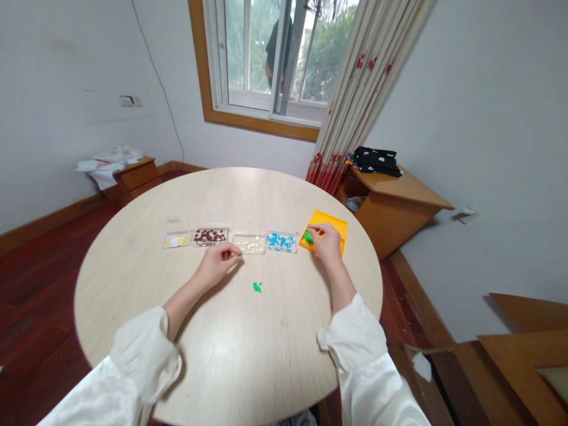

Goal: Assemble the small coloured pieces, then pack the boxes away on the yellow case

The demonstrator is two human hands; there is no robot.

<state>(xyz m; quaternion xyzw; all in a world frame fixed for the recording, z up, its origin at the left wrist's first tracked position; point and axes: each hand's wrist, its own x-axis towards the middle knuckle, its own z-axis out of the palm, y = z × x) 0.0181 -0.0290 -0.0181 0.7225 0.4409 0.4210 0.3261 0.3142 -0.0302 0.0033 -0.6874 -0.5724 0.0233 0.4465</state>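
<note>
My left hand pinches a small green piece between thumb and fingertips, just in front of the clear box of cream pieces. My right hand reaches over the open yellow box, its fingers closed together at the green pieces inside. Whether a piece is between those fingertips is hidden. A small clump of green pieces lies on the table between my forearms.
On the round table a row of clear boxes holds yellow pieces, brown pieces and blue pieces. Behind stand a window, a curtain and a wooden cabinet with dark cloth on top.
</note>
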